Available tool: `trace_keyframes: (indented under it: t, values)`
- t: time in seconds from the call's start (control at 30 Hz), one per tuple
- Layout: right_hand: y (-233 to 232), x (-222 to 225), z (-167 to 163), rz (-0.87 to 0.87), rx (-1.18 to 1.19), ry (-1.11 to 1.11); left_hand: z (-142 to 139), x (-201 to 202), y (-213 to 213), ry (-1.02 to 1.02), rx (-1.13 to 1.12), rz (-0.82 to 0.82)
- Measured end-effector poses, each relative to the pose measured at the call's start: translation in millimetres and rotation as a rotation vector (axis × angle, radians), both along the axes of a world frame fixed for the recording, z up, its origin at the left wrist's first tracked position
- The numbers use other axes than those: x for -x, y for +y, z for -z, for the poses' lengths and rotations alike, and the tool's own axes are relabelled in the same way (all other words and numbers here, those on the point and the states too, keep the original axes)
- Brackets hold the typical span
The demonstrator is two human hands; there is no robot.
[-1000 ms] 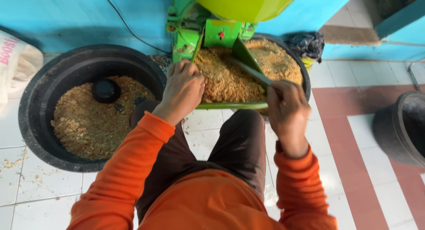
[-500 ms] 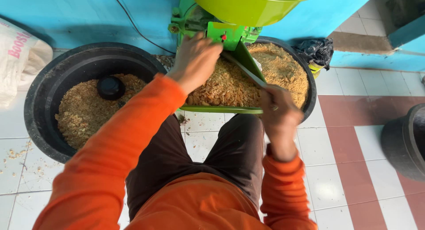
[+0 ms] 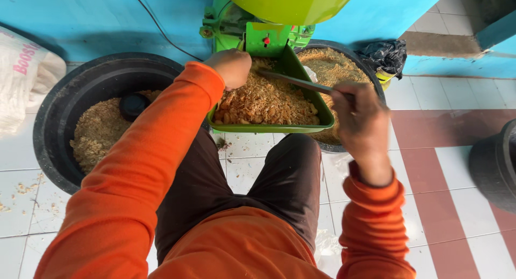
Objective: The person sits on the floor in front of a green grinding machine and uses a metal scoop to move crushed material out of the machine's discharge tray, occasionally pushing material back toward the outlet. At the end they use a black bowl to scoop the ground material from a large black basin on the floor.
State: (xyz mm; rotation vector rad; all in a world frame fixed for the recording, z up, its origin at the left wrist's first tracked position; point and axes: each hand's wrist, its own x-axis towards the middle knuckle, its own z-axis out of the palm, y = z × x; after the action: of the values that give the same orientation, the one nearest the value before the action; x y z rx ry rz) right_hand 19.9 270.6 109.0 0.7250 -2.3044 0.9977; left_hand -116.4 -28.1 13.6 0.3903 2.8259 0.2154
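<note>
Your left hand [image 3: 232, 67] has advanced toward 12 o'clock, fingers curled into brown feed heaped in the green plastic tray [image 3: 269, 127]; right hand [image 3: 361, 123] clamps a thin stick [image 3: 301, 83]; most feed remains.

A green tray [image 3: 301, 127], triangular and narrowing toward a green machine, is sitting heaped with coarse tan-orange feed mash [image 3: 263, 103]. A thin dark stick [image 3: 301, 83] is lying slantwise across the mash, its tip resting near the tray's narrow end.

Green tray [image 3: 269, 128] hemmed by machine [image 3: 258, 26] behind, tubs [image 3: 64, 112] beside.
</note>
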Motion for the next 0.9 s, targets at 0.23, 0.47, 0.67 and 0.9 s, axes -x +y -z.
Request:
trace_keyframes:
  t: [0.23,0.47,0.67,0.9]
  values:
    - [-24,2,17,0.021,0.053,-0.043,-31,11,11,-0.279,-0.214,-0.274]
    - [-2,-17,24,0.144,0.049,0.130,-28,31,27,-0.345,-0.104,-0.259]
    - [15,-38,12,0.195,0.074,0.068,-22,50,36,-0.365,-0.306,-0.313]
    - [-35,-12,17,0.094,-0.021,-0.014,-17,14,1,-0.177,-0.205,-0.099]
